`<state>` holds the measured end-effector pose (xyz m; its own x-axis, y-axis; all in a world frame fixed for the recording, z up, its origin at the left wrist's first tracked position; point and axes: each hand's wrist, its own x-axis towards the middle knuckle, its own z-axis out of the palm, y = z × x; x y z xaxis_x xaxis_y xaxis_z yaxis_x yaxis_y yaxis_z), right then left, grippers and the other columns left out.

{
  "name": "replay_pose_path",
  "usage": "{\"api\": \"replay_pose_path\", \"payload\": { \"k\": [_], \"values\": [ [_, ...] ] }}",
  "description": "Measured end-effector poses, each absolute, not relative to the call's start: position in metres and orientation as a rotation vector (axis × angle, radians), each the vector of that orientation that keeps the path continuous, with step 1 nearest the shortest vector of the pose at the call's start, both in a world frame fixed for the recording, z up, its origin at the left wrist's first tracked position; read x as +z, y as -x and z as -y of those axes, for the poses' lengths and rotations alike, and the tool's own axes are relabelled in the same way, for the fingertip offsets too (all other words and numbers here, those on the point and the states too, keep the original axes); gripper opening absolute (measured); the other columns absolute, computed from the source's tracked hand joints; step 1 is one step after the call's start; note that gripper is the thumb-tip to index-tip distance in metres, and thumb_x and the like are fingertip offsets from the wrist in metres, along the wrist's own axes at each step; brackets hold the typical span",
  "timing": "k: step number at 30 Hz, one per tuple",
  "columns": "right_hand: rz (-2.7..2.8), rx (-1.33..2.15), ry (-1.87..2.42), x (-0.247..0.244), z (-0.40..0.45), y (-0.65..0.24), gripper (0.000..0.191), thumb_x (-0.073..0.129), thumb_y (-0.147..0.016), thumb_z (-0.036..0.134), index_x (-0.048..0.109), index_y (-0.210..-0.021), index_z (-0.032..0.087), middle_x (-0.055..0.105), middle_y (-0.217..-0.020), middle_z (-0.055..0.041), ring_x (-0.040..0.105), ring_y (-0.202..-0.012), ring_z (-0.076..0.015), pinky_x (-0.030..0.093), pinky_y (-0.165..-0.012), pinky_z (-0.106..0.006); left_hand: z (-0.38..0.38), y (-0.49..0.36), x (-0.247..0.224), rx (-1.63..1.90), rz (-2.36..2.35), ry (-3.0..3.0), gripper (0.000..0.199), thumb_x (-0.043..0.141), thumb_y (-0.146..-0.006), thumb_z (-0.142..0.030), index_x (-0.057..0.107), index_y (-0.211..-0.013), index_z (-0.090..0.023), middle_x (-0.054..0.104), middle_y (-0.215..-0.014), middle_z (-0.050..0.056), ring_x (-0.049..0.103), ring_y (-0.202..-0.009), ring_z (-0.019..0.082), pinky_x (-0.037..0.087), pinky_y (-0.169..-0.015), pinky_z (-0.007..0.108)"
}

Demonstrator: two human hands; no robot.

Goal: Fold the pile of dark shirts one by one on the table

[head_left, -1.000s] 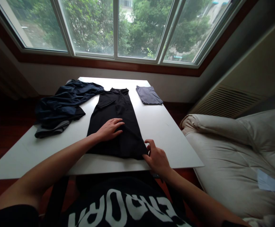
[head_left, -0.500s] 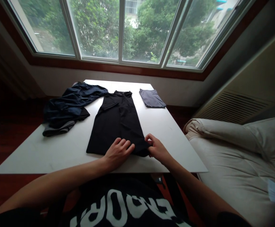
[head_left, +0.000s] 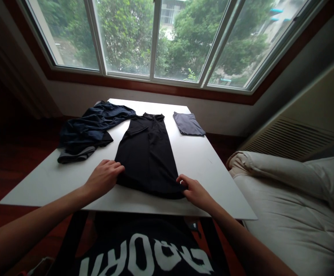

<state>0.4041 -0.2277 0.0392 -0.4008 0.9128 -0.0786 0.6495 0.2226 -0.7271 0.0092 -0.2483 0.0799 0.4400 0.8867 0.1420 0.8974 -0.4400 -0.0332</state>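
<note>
Two near hem corners of a collared black fabric garment (head_left: 151, 157) are held: the left hand (head_left: 105, 174) pinches one in curled fingers, the right hand (head_left: 197, 192) the other between thumb and fingers. The garment lies lengthwise on the white rectangular tabletop (head_left: 209, 168), between a crumpled dark-blue garment (head_left: 94, 124) and a folded grey cloth (head_left: 189, 124). It should handle light, limp, easily creased, hardly fragile; those corners seem the surest holds.

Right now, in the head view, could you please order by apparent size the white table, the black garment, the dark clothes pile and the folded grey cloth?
Largest to smallest:
White table
Black garment
Dark clothes pile
Folded grey cloth
</note>
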Motion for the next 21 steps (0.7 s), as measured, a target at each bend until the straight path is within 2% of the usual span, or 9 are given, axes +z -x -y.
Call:
{"api": "replay_pose_path", "payload": {
  "k": [3, 6, 10, 14, 16, 18, 21],
  "values": [
    [2.181, 0.912, 1.508, 0.041, 0.228, -0.402, 0.022, 0.053, -0.075, 0.015, 0.061, -0.093, 0.026, 0.061, -0.071, 0.0035, 0.055, -0.067, -0.0182, 0.035, -0.064, -0.027, 0.252, 0.003, 0.089, -0.121, 1.647, 2.610, 0.027, 0.049, -0.087, -0.003, 0.067, -0.095, -0.022, 0.071, -0.095, 0.005, 0.066, -0.093, 0.025, 0.044, -0.091, 0.038],
    [2.237, 0.759, 1.606, 0.045, 0.227, -0.401, 0.019, 0.054, -0.076, 0.013, 0.061, -0.088, 0.025, 0.063, -0.072, 0.0020, 0.056, -0.069, -0.0187, 0.034, -0.065, -0.027, 0.253, 0.011, 0.087, 0.028, 1.626, 2.765, 0.033, 0.047, -0.085, -0.001, 0.067, -0.100, -0.023, 0.071, -0.098, 0.004, 0.067, -0.090, 0.023, 0.045, -0.083, 0.034],
    [2.349, 0.686, 1.510, 0.050, 0.234, -0.397, 0.015, 0.058, -0.081, 0.016, 0.063, -0.094, 0.024, 0.065, -0.082, 0.0003, 0.057, -0.074, -0.0175, 0.037, -0.068, -0.027, 0.254, 0.014, 0.077, 0.137, 1.534, 2.901, 0.028, 0.056, -0.085, -0.009, 0.066, -0.106, -0.024, 0.070, -0.100, 0.003, 0.068, -0.092, 0.023, 0.046, -0.079, 0.031],
    [2.409, 0.519, 1.341, 0.046, 0.249, -0.387, 0.018, 0.062, -0.086, 0.022, 0.062, -0.104, 0.022, 0.063, -0.107, -0.0058, 0.058, -0.095, -0.0212, 0.045, -0.082, -0.031, 0.251, 0.016, 0.073, 0.121, 1.436, 2.955, 0.004, 0.064, -0.090, -0.020, 0.064, -0.091, -0.024, 0.069, -0.090, 0.002, 0.067, -0.086, 0.023, 0.045, -0.080, 0.032],
    [2.399, 0.384, 1.339, 0.041, 0.254, -0.383, 0.019, 0.063, -0.084, 0.019, 0.062, -0.103, 0.022, 0.061, -0.112, -0.0077, 0.057, -0.104, -0.0243, 0.045, -0.088, -0.034, 0.249, 0.019, 0.074, 0.114, 1.364, 3.015, 0.012, 0.061, -0.097, -0.023, 0.064, -0.085, -0.023, 0.068, -0.086, 0.002, 0.067, -0.083, 0.021, 0.045, -0.079, 0.032],
    [2.331, 0.338, 1.414, 0.038, 0.255, -0.383, 0.014, 0.061, -0.083, 0.015, 0.059, -0.095, 0.022, 0.062, -0.105, -0.0067, 0.057, -0.098, -0.0236, 0.044, -0.085, -0.034, 0.249, 0.022, 0.078, 0.103, 1.303, 3.076, 0.017, 0.059, -0.100, -0.022, 0.064, -0.084, -0.023, 0.067, -0.087, 0.002, 0.066, -0.083, 0.020, 0.044, -0.077, 0.031],
    [2.157, 0.489, 1.556, 0.040, 0.250, -0.387, 0.006, 0.058, -0.087, 0.018, 0.054, -0.086, 0.022, 0.061, -0.085, -0.0012, 0.056, -0.076, -0.0183, 0.042, -0.071, -0.030, 0.255, 0.024, 0.088, 0.127, 1.233, 3.132, 0.014, 0.067, -0.094, -0.019, 0.064, -0.080, -0.023, 0.067, -0.087, 0.002, 0.064, -0.082, 0.020, 0.043, -0.074, 0.031]
  ]
}}
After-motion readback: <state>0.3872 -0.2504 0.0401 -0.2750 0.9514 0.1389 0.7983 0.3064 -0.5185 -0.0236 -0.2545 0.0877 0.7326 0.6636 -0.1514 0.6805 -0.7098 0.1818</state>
